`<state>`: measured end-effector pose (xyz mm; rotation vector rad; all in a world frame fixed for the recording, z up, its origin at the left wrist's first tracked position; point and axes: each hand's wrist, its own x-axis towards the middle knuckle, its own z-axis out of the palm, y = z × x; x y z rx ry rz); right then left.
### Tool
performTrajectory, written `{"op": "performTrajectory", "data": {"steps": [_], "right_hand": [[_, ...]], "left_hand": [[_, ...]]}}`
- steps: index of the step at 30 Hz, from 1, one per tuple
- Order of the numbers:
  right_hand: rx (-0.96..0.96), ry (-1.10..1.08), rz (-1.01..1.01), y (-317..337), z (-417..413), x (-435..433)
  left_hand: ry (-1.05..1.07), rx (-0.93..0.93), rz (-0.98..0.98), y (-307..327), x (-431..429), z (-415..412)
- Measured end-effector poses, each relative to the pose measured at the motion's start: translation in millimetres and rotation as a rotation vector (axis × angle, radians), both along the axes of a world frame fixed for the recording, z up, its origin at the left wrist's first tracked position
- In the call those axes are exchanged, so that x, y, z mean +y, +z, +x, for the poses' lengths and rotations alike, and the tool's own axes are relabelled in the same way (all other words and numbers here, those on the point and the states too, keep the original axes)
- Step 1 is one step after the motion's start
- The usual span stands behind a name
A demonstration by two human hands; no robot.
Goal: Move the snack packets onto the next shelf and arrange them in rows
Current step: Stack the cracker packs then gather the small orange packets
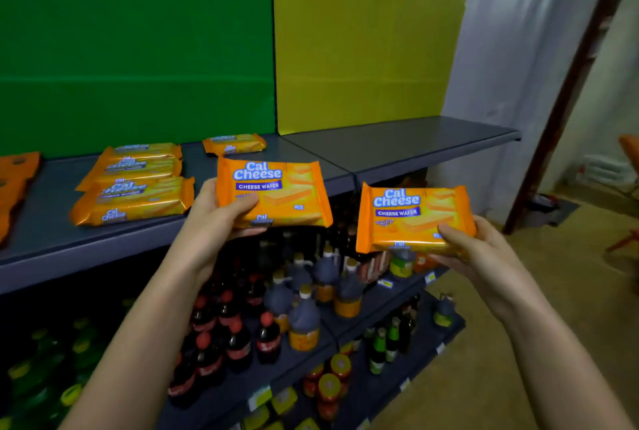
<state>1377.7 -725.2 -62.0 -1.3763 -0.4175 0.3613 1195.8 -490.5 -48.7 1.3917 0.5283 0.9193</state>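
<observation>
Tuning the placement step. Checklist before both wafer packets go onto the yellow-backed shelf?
1. Left hand grips the left-hand packet, thumb on its face: ok.
2. Right hand grips the right-hand packet: ok.
3. The two held packets are apart, labels up: ok.
4. Yellow-backed shelf shows bare grey surface to land on: ok.
5. Held packets high enough to pass its front lip: cannot tell.
6. Green-backed shelf emptied: not ok, loose packets lie there.

Dark sauce jugs (304, 320), red-capped cola bottles (238, 341), green bottles (378, 348) on lower shelves (375, 303).
</observation>
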Motion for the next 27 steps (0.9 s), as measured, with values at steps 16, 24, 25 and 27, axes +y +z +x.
{"op": "performTrajectory", "data": {"steps": [16, 24, 25, 27], "right_hand": [[0.001, 0.409, 0.025, 33, 87, 197], [-0.101, 0.690, -0.124, 22, 95, 239], [-0.140, 0.738, -0.158, 21, 97, 242], [-0.290, 0.770, -0.246, 19, 102, 246]], "left_hand": [[0.287, 0.203, -0.081, 7, 160, 119], [0.419, 0.518, 0.086, 10, 177, 127], [0.420, 0.571, 0.108, 12, 178, 128], [0.464, 0.672, 0.149, 13, 178, 130]]}}
